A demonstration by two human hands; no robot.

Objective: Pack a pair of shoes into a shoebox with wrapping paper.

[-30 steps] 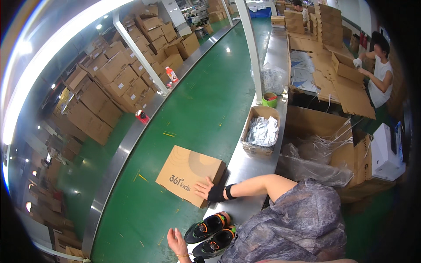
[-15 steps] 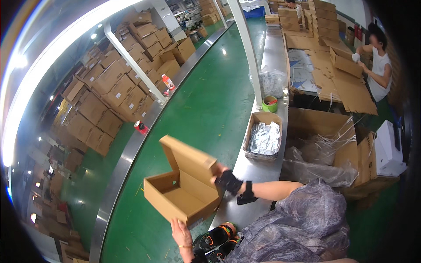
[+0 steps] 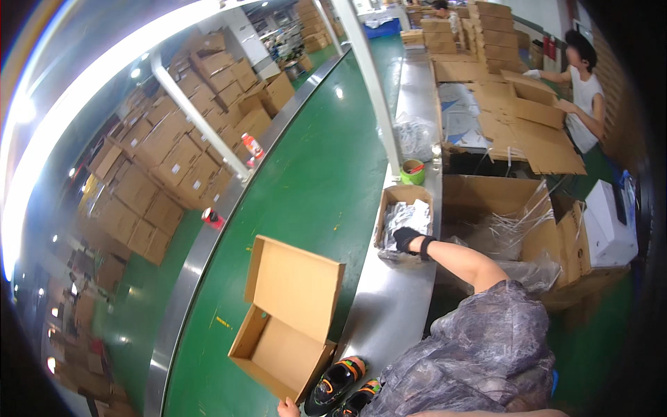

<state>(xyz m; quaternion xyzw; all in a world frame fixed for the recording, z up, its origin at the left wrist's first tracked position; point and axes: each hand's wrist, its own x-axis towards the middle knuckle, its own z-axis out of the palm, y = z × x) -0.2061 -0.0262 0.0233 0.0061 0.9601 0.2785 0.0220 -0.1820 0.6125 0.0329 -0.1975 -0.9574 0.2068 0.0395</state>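
An open brown cardboard shoebox rests on the green belt, its lid tilted back and its inside bare. At its near corner, my left hand grips the edge; the picture's lower rim cuts off much of that hand. My right hand, in a black glove, reaches into a small carton of white packets. Its fingertips are hidden there. Beside the shoebox, on my side of the belt, lies a pair of black shoes with orange and green trim.
A metal ledge borders the belt. Beyond the carton stand a green cup and a white post. A big open carton is at right. Across the belt are a red can and bottle. A co-worker handles a box.
My right hand has let go of the shoebox lid and moved into the packet carton. The lid leans further back. The shoebox sits lower in view, with my left hand at its near corner.
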